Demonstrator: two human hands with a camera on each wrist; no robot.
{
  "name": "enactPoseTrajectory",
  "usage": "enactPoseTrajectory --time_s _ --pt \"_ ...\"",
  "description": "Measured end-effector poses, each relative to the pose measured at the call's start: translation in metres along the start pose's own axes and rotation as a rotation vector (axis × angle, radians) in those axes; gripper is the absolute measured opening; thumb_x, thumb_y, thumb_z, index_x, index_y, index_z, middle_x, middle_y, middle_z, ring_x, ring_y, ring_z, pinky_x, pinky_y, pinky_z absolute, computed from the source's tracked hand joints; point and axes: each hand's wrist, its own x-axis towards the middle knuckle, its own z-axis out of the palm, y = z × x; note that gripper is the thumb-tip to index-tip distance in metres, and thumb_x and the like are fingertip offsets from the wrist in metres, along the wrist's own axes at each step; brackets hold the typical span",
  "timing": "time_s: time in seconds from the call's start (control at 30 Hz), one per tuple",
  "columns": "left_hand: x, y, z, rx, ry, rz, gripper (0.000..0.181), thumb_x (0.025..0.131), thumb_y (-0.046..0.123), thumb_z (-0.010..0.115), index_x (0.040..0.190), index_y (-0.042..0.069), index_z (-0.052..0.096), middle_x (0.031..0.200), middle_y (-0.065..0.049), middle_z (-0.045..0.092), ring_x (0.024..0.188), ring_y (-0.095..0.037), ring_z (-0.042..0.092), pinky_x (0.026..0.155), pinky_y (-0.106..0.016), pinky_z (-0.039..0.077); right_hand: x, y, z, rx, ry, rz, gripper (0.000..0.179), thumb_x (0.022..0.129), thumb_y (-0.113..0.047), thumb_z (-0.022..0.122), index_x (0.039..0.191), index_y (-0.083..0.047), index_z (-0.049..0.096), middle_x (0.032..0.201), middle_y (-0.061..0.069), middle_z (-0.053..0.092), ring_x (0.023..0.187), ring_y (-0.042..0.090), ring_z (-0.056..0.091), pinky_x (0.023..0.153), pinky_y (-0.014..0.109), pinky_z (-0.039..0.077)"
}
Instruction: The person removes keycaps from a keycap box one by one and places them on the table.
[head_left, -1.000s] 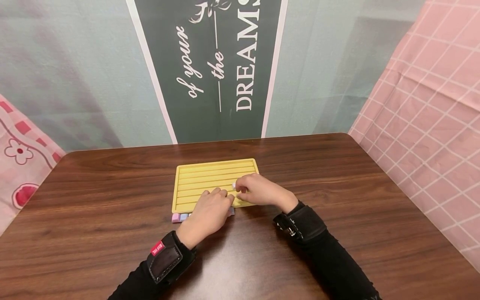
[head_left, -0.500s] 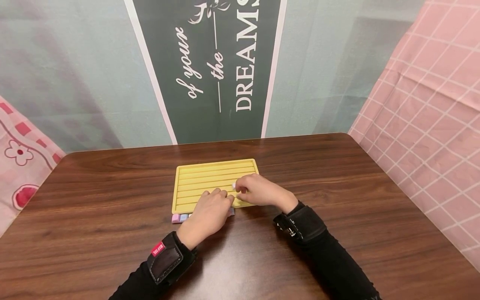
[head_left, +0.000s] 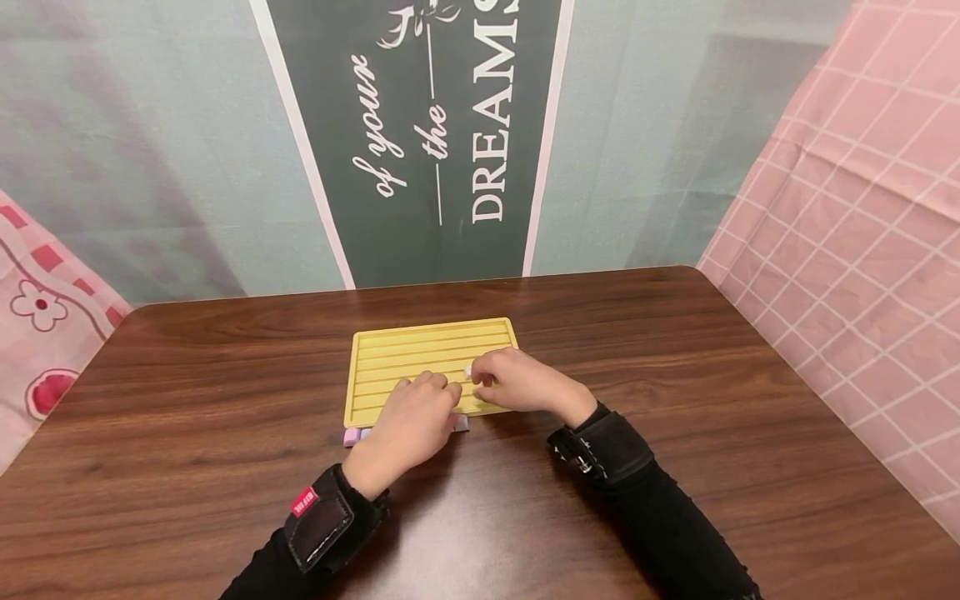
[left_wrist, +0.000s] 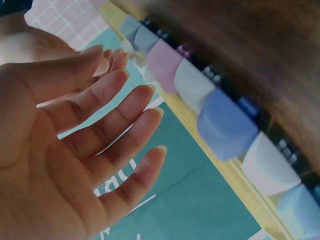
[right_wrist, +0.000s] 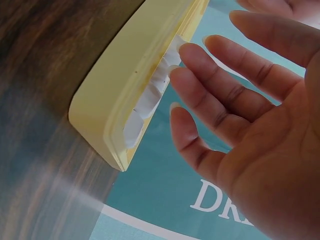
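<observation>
A yellow slotted tray [head_left: 405,354] lies on the table, and a row of coloured keycaps [left_wrist: 227,125] lines its near side: pink, blue, white and grey. My left hand [head_left: 416,425] is over that row with its fingers loosely bent, hiding most of it in the head view. Fingers spread and slightly curved, my right hand [head_left: 521,379] is over the tray's right part. White keycaps [right_wrist: 147,100] sit inside the tray close to its fingertips; one white keycap [head_left: 468,372] shows just left of the index finger. The right thumb stands apart from the fingers.
The brown wooden table [head_left: 225,400] extends around the tray on every side. Behind it hangs a green and grey cloth [head_left: 450,242] with white lettering. A pink checked cloth [head_left: 862,208] borders the right side, and a pink patterned cloth [head_left: 45,308] the left.
My left hand has shifted slightly left and away from the right hand, baring the grey keycap at the row's right end. The right hand and the tray stay put.
</observation>
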Motion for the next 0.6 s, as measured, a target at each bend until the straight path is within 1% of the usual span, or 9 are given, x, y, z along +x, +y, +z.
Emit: enactPoseTrajectory --time_s 0.27,0.4,0.6 --pt "-0.002 -0.007 -0.006 -0.012 0.033 -0.027 0.018 0.079 0.022 0.071 0.079 0.009 0.059 0.069 -0.002 0.051 0.074 -0.023 0.054 0.059 -0.036 0.041 0.000 0.000 0.000 0.007 -0.010 0.010 0.004 0.081 -0.008 0.063 0.079 -0.007 0.060 0.070 -0.004 0.052 0.066 0.011 0.048 0.062 0.024 0.039" --pt "-0.003 -0.010 -0.009 -0.021 0.027 -0.038 0.017 0.080 0.021 0.071 0.081 0.009 0.059 0.073 -0.002 0.053 0.076 -0.023 0.055 0.061 -0.037 0.042 0.001 0.000 0.000 0.006 -0.007 0.018 0.004 0.081 -0.008 0.063 0.079 -0.007 0.061 0.071 -0.004 0.052 0.067 0.011 0.048 0.063 0.024 0.040" --pt "-0.002 -0.014 -0.013 -0.028 0.017 -0.056 0.015 0.081 0.021 0.070 0.083 0.008 0.061 0.073 -0.003 0.053 0.077 -0.024 0.055 0.062 -0.039 0.042 0.001 0.000 0.000 0.018 0.001 0.023 0.004 0.082 -0.008 0.063 0.079 -0.008 0.061 0.069 -0.005 0.050 0.066 0.010 0.046 0.062 0.023 0.039"
